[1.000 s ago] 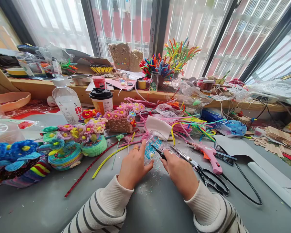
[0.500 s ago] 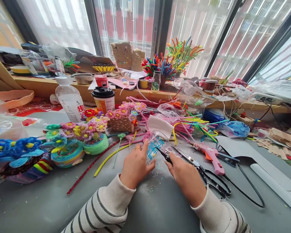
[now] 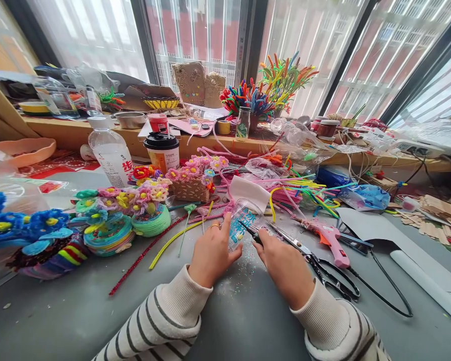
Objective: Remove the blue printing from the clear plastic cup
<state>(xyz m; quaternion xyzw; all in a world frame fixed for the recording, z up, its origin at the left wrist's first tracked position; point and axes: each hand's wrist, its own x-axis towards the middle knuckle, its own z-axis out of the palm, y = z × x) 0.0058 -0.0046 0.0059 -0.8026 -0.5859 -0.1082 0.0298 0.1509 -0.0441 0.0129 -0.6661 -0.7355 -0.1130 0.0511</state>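
Note:
My left hand grips a clear plastic cup with blue lettering, which lies tilted on the table with its rounded rim facing away. My right hand closes around the black handle of small pointed scissors. Their dark tip lies against the cup's printed side; whether it has gone through the plastic I cannot tell. Fine glittery specks are scattered on the tabletop between my hands. Just right of the cup lies a larger pair of scissors with black loop handles.
A pink glue gun and its black cord lie to the right, near white paper. Pipe-cleaner flower pots stand at the left beside a water bottle and a lidded paper cup. Pink and yellow pipe cleaners heap up behind.
The small scissors' tip has shifted slightly left and up along the cup. My right hand has moved a little with it, while the left keeps its hold. The whole view has shifted slightly.

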